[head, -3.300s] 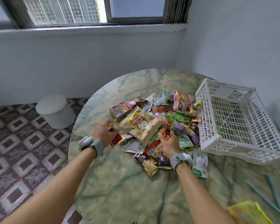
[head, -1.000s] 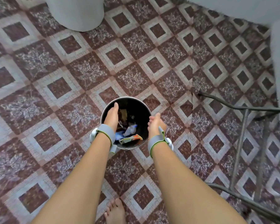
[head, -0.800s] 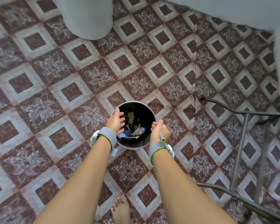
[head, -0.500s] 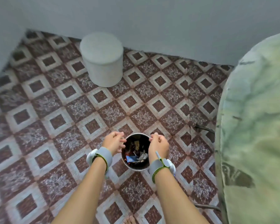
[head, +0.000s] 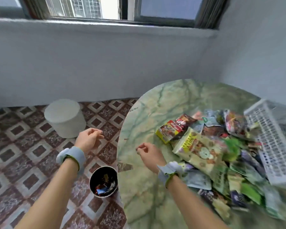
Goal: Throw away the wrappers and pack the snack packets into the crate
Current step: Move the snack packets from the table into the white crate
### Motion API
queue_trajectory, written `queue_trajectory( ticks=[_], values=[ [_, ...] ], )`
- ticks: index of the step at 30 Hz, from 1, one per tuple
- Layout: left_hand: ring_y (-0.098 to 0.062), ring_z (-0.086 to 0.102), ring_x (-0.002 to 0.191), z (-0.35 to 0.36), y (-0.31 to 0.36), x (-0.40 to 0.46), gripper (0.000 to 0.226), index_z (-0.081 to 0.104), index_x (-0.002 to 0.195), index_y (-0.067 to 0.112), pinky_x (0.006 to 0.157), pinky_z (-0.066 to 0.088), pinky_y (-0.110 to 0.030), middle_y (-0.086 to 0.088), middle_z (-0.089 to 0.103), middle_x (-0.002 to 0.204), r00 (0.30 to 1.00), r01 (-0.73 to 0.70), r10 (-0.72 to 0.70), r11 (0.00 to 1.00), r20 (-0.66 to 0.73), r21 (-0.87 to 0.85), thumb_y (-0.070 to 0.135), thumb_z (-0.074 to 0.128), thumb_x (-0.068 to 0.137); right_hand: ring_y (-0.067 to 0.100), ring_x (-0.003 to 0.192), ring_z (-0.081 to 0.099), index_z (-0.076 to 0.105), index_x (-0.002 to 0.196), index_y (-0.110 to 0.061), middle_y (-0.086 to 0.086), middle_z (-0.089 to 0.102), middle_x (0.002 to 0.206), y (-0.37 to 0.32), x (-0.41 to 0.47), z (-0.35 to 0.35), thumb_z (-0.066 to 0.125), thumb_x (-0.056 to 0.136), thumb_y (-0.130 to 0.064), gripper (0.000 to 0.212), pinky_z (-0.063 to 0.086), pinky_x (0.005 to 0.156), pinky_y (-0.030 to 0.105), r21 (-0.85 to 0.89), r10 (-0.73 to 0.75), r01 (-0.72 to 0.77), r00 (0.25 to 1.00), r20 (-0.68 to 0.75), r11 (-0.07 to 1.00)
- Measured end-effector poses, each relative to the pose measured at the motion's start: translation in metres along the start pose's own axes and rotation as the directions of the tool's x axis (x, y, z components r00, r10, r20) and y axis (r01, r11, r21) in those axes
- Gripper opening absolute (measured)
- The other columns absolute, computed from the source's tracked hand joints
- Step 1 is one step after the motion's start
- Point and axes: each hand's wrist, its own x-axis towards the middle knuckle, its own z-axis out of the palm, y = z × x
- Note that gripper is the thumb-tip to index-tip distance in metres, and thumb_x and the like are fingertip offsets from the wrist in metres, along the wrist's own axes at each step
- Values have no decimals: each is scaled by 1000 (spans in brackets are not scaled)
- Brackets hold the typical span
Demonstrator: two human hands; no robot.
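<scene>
Left hand point(head: 87, 139): held over the floor point(head: 23, 146), fingers loosely curled, nothing grasped.
Right hand point(head: 149, 155): held above the table point(head: 155, 116) near its left edge, fingers loosely curled, nothing grasped.
Wrappers point(head: 104, 185): seen inside the bin point(head: 96, 177), which stands on the floor just beside the table edge.
Snack packets point(head: 203, 149): piled on the table, right of the right hand; the picture is blurred there.
Crate point(head: 271, 139): white, placed at the right of the pile, touching it.
Stool point(head: 64, 118): stands by the wall.
</scene>
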Motion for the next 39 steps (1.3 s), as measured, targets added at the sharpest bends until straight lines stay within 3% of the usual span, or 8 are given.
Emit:
queue_trajectory(
  ticks=[6, 11, 19, 22, 25, 30, 35, 39],
  values=[
    [-21, 59, 60, 142, 36, -84, 13, 61, 91, 9, 51, 45, -26, -11, 66, 87, 977, -38, 7, 989, 213, 143, 17, 53, 97, 23, 84, 64, 67, 90, -17, 2, 67, 82, 104, -43, -160, 54, 90, -26, 16, 52, 76, 34, -119, 39, -48, 996, -79, 992],
    [-20, 60, 62, 279, 41, -131, 12, 60, 98, 9, 52, 47, -26, -9, 65, 85, 943, -35, -74, 948, 326, 316, 20, 54, 96, 28, 84, 62, 61, 88, -9, 11, 66, 88, 203, -79, -272, 50, 94, -24, 20, 44, 66, 31, -127, 124, -145, 979, -160, 981],
    [-36, 68, 74, 396, 8, -163, 64, 32, 136, 5, 61, 60, -43, -23, 59, 94, 896, 395, -408, 913, 175, 106, 27, 66, 88, 24, 82, 58, 63, 92, -14, 4, 65, 88, 297, -97, -337, 50, 95, -26, 18, 44, 69, 29, -109, 212, -238, 954, -212, 965],
    [-38, 67, 82, 414, 1, -162, 92, 18, 148, 9, 62, 61, -47, -21, 55, 108, 886, 457, -454, 889, 94, -19, 30, 76, 79, 21, 78, 55, 65, 95, -16, 5, 67, 90, 312, -94, -336, 51, 94, -27, 17, 41, 67, 26, -105, 216, -247, 946, -241, 963],
    [-35, 59, 103, 427, 4, -161, 73, 37, 137, 10, 76, 59, -46, -19, 51, 120, 881, 472, -465, 876, 86, -96, 29, 77, 80, 22, 83, 57, 60, 96, -19, 3, 64, 95, 322, -83, -330, 51, 93, -25, 11, 47, 70, 30, -122, 198, -240, 939, -280, 963],
    [-25, 52, 60, 430, 5, -153, 26, 55, 92, 1, 51, 47, -31, -14, 58, 64, 865, 495, -476, 861, 160, -117, 22, 70, 86, 31, 95, 60, 59, 107, -17, 11, 57, 110, 316, -51, -323, 55, 86, -20, 22, 50, 79, 35, -156, 161, -232, 916, -368, 960],
    [-31, 57, 68, 415, 15, -116, 43, 50, 119, -3, 52, 47, -34, -18, 59, 90, 918, 395, -383, 897, 101, -198, 5, 70, 81, 35, 99, 55, 55, 116, -15, 17, 53, 110, 288, 20, -336, 56, 87, -20, 29, 45, 77, 36, -188, 118, -227, 879, -462, 956],
    [-38, 67, 84, 397, 28, -91, 58, 46, 129, 5, 64, 55, -41, -23, 64, 114, 939, 323, -281, 918, 197, -230, -3, 65, 75, 38, 108, 51, 51, 121, -11, 21, 50, 119, 269, 84, -346, 61, 86, -25, 40, 44, 84, 39, -244, 77, -237, 846, -527, 941]
  ],
)
